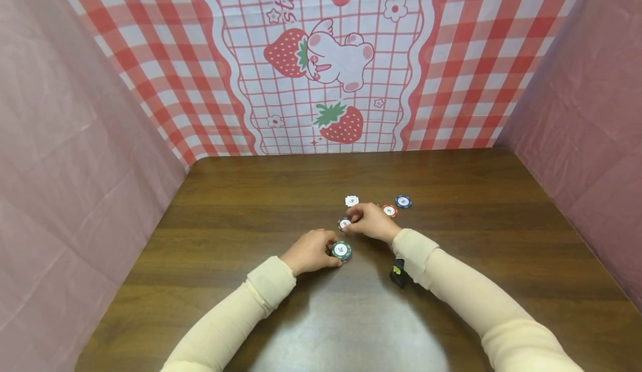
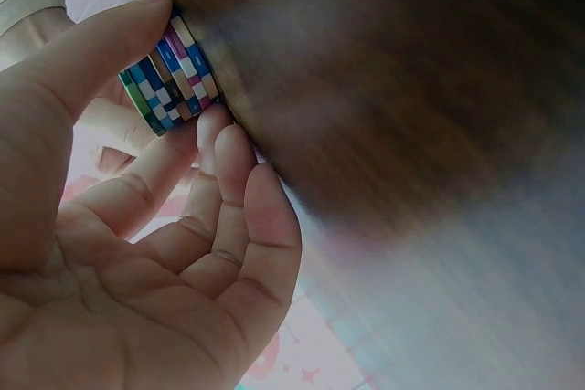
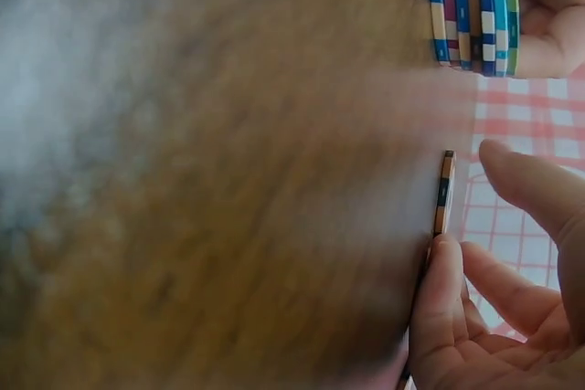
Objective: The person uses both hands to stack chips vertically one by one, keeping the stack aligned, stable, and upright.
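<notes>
My left hand (image 1: 311, 251) grips a short stack of poker chips (image 1: 341, 250), thumb on one side and fingers on the other. A green chip marked 20 tops the stack, and the left wrist view shows blue, white and purple edges below it. Just beyond, my right hand (image 1: 373, 222) is at a single dark-edged poker chip (image 3: 444, 194) lying flat on the table. A fingertip touches that chip's edge, while the thumb stands apart from it in the right wrist view. Near the right hand lie a white chip (image 1: 352, 200), a red chip (image 1: 389, 211) and a blue chip (image 1: 403, 201).
The brown wooden table (image 1: 241, 210) meets a red-checked strawberry cloth (image 1: 321, 71) at the back. Pink curtains (image 1: 75, 154) hang at both sides. A black device with a yellow mark (image 1: 398, 273) is under the right wrist.
</notes>
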Demonstrator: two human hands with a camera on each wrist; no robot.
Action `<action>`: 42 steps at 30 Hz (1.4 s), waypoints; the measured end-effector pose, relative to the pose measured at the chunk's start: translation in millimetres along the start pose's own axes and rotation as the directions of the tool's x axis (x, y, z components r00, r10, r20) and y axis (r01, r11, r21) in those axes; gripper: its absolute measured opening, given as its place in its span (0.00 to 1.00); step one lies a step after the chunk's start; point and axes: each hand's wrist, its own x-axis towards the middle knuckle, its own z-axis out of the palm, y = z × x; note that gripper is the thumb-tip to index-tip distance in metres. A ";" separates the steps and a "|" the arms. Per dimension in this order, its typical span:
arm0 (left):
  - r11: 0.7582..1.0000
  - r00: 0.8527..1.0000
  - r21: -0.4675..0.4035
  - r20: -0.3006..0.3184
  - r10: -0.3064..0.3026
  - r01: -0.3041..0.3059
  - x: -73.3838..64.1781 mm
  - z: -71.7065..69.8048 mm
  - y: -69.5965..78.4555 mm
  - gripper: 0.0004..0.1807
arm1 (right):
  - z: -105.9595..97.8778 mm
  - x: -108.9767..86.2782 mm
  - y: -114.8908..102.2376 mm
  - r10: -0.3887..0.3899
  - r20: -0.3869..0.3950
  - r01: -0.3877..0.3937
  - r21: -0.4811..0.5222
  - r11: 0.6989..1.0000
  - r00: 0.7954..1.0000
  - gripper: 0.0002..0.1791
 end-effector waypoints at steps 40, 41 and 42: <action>1.000 1.000 0.004 -0.002 0.007 -0.007 -0.6 -1.7 1.2 0.19 | 2.3 1.0 -8.5 0.000 -0.018 -0.004 -0.240 0.971 1.000 0.17; 1.000 1.000 0.005 -0.004 0.011 -0.011 -0.5 -1.5 0.9 0.19 | 2.5 0.9 -8.5 -0.001 -0.019 -0.004 -0.244 0.970 1.000 0.16; 1.000 1.000 0.005 -0.004 0.009 -0.009 -0.4 -1.5 1.1 0.19 | 2.7 0.8 -8.7 -0.002 -0.019 -0.003 -0.249 0.969 1.000 0.16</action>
